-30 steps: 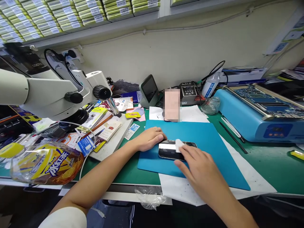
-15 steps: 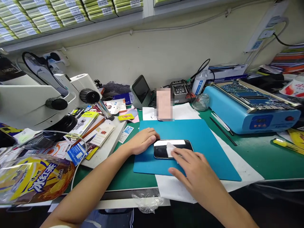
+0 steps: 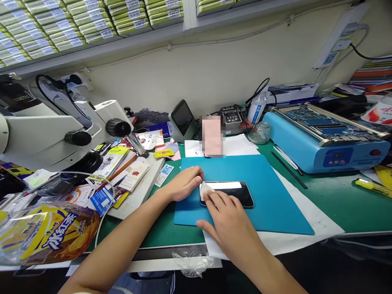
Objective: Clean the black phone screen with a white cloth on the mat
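Note:
A smartphone (image 3: 243, 197) with a dark glossy screen lies flat, its long side running left to right, on a blue mat (image 3: 272, 208). A bright white reflection crosses its upper part. At the phone's left end, my left hand (image 3: 185, 183) rests on the mat, fingers curled and thumb against the phone's corner. My right hand (image 3: 229, 222) reaches over the phone from below. Its fingertips press a small white wipe (image 3: 205, 188) onto the left part of the screen, while the thumb sticks out to the left. The right fingers hide part of the phone's lower edge.
Left of the mat stand a microscope (image 3: 55, 139), a pile of boxes and cards, and a drink bottle (image 3: 55, 232). A blue heating station (image 3: 309, 147) holding circuit boards is on the right, near black tweezers (image 3: 289, 169). A glass jar (image 3: 259, 132) stands behind the mat.
My right hand has slid left along the screen with the wipe, from the phone's middle to its left end. My left hand stays at the phone's left end.

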A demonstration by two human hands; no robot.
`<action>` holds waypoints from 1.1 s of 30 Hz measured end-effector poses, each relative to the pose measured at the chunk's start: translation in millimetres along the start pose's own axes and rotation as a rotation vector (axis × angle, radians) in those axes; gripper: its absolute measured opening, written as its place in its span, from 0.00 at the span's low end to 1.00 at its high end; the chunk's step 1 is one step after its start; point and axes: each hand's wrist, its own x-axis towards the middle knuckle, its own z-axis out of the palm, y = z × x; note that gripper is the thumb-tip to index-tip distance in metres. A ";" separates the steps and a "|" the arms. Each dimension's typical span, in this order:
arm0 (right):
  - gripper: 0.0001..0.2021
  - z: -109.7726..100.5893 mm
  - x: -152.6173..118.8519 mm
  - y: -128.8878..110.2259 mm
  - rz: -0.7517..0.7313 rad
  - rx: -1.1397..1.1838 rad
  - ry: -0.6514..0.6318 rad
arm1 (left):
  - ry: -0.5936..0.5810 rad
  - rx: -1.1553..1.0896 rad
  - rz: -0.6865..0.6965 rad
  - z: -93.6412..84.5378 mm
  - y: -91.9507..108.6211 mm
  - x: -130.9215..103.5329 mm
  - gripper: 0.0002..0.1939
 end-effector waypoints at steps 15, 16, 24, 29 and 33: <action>0.29 -0.7 23.8 -4.7 0.108 -0.059 -0.045 | 0.093 0.062 0.018 2.5 5.2 2.9 0.26; 0.30 1.7 24.6 -10.4 0.097 -0.051 -0.044 | 0.095 0.063 0.015 2.4 4.1 2.6 0.26; 0.27 -10.0 -29.1 26.7 -0.065 -0.075 -0.014 | 0.056 0.119 -0.001 0.2 1.7 3.2 0.27; 0.29 -19.7 -38.1 54.7 -0.067 -0.194 0.042 | 0.031 0.208 -0.017 -1.7 4.6 5.6 0.31; 0.29 -10.3 -12.8 35.3 -0.007 -0.170 0.029 | 0.106 0.163 -0.064 0.4 1.6 6.2 0.33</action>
